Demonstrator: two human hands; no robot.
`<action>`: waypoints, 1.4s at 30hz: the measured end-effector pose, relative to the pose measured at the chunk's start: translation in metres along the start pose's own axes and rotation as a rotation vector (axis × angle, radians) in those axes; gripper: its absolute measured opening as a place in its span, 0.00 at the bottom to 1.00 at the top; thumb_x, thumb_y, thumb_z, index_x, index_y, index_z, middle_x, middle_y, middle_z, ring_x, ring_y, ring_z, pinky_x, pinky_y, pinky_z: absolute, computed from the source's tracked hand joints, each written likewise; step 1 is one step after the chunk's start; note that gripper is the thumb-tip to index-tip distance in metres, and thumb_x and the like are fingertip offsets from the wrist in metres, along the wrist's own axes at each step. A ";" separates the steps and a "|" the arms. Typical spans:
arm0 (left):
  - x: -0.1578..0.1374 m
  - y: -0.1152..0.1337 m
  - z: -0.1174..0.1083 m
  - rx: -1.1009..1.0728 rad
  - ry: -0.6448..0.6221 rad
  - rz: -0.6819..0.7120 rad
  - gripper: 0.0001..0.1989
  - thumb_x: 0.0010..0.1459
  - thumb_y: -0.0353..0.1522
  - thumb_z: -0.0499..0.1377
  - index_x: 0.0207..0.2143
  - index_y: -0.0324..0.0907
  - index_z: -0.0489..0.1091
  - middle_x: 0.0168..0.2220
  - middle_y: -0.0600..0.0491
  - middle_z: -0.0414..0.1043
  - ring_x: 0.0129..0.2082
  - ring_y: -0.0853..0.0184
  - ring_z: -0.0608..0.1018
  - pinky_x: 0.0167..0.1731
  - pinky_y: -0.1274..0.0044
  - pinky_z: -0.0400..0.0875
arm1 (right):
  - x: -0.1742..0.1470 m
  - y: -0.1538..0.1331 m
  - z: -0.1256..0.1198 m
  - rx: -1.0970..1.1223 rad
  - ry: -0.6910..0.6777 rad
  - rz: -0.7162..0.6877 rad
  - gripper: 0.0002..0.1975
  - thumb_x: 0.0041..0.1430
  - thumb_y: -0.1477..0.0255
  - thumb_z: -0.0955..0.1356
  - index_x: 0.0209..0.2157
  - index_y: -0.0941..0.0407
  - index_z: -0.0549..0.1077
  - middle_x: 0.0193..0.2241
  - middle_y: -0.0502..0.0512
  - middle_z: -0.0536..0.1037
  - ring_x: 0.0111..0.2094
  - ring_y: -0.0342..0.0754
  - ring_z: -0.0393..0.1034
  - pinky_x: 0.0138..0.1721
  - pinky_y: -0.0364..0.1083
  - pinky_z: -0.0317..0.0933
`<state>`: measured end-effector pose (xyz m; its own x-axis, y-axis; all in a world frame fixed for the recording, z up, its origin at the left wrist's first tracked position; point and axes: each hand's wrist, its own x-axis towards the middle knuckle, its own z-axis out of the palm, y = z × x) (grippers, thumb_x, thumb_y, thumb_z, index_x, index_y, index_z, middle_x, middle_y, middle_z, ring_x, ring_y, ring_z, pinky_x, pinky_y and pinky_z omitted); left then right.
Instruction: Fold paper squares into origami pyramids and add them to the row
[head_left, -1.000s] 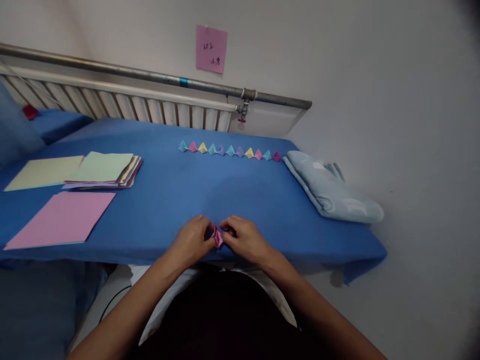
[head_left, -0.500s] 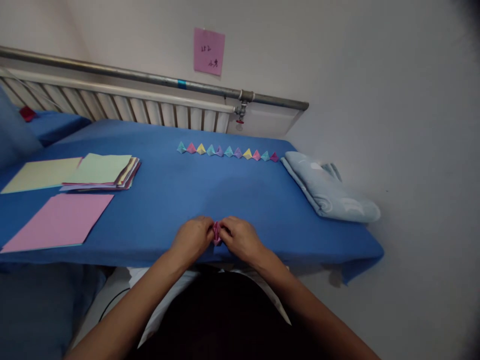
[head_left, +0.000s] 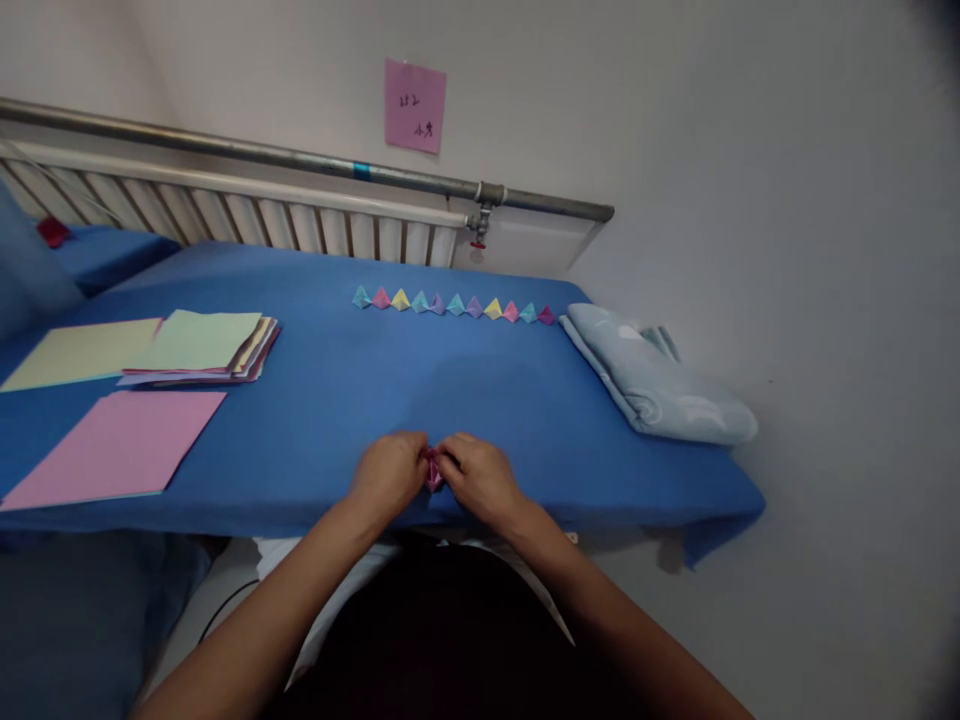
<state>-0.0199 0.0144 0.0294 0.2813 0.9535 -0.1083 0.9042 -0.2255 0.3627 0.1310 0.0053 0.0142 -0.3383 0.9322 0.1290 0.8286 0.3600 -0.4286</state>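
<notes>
Close to the near edge of the blue-covered table [head_left: 337,400], a small folded piece of pink origami paper [head_left: 433,474] is pinched between my two hands. My left hand [head_left: 390,472] grips its left side with thumb and fingers closed. On the right side, my right hand [head_left: 478,474] holds it the same way. The fingertips hide much of the paper's upper part. Across the back of the table runs a row of several small folded paper shapes [head_left: 455,304] in blue, pink, yellow and purple.
Pink sheets [head_left: 124,445], a stack of coloured paper [head_left: 196,342] and yellow sheets [head_left: 79,352] lie at the left. At the right rests a folded light-blue blanket [head_left: 656,380]. Behind the table are a white radiator [head_left: 300,222] and a metal pipe [head_left: 420,182].
My fingers have shifted slightly on the pink paper, and its upper part is now more covered. Both hands stay in nearly the same place; the view has moved a little.
</notes>
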 end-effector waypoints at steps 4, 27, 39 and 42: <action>0.000 0.000 0.001 -0.003 0.006 0.015 0.10 0.59 0.33 0.51 0.32 0.42 0.72 0.32 0.49 0.77 0.32 0.64 0.77 0.30 0.76 0.62 | 0.000 0.000 0.001 0.017 0.004 -0.003 0.08 0.60 0.76 0.64 0.29 0.55 0.73 0.29 0.49 0.74 0.31 0.42 0.66 0.32 0.41 0.53; 0.001 -0.010 0.008 -0.152 0.076 0.166 0.12 0.61 0.32 0.49 0.28 0.41 0.70 0.28 0.51 0.74 0.29 0.65 0.74 0.30 0.76 0.63 | 0.003 0.002 -0.002 0.162 0.038 -0.002 0.09 0.59 0.76 0.64 0.26 0.55 0.72 0.26 0.50 0.74 0.30 0.43 0.66 0.33 0.42 0.55; -0.044 -0.030 0.016 -0.433 0.226 0.208 0.07 0.59 0.30 0.52 0.38 0.44 0.68 0.32 0.55 0.69 0.32 0.69 0.72 0.34 0.76 0.66 | -0.037 0.003 -0.012 0.398 0.117 0.008 0.06 0.55 0.76 0.65 0.33 0.54 0.73 0.27 0.49 0.71 0.28 0.42 0.65 0.30 0.41 0.58; -0.044 -0.026 0.022 -0.441 0.207 0.267 0.08 0.58 0.30 0.54 0.40 0.45 0.68 0.32 0.55 0.67 0.32 0.68 0.71 0.33 0.77 0.66 | -0.038 0.000 -0.008 0.401 0.081 -0.044 0.08 0.56 0.77 0.66 0.37 0.53 0.74 0.31 0.50 0.73 0.32 0.44 0.67 0.33 0.42 0.59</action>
<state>-0.0486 -0.0261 0.0049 0.3732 0.9040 0.2086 0.5771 -0.4023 0.7107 0.1474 -0.0293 0.0167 -0.3198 0.9221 0.2180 0.5690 0.3708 -0.7340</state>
